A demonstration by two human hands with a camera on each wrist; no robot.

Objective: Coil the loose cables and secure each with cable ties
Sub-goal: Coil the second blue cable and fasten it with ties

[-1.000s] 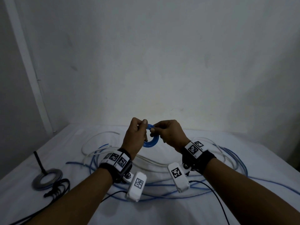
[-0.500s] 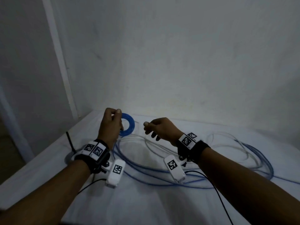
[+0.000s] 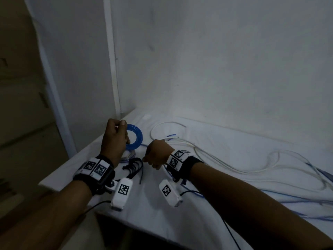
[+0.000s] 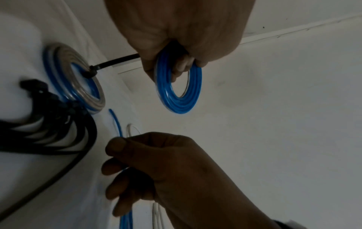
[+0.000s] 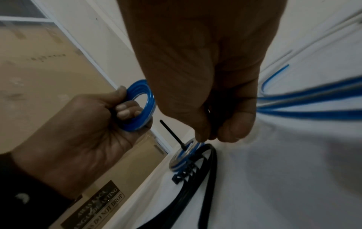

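My left hand [image 3: 120, 129] holds a small coil of blue cable [image 3: 138, 137] upright in the air over the table's left end; its fingers pass through the ring [image 4: 182, 105], as the right wrist view [image 5: 145, 93] also shows. Below it lies a tied blue-and-clear coil [image 3: 128, 156] with a black tie sticking up. A bundle of black cable ties [image 3: 133, 165] lies beside that coil. My right hand [image 3: 151, 159] hovers just right of the bundle, fingers curled, thumb against forefinger [image 5: 213, 136]. I see nothing held in it.
Long loose blue cables [image 3: 297, 201] and white cables [image 3: 234, 170] sprawl over the white table [image 3: 144, 213] to the right. The table's left edge is close to my left hand, with a cardboard box [image 5: 58, 77] beyond it. A white wall stands behind.
My right hand let go of the blue coil and dropped toward the cable ties. My left hand carried the coil left. The view swung to the table's left end.
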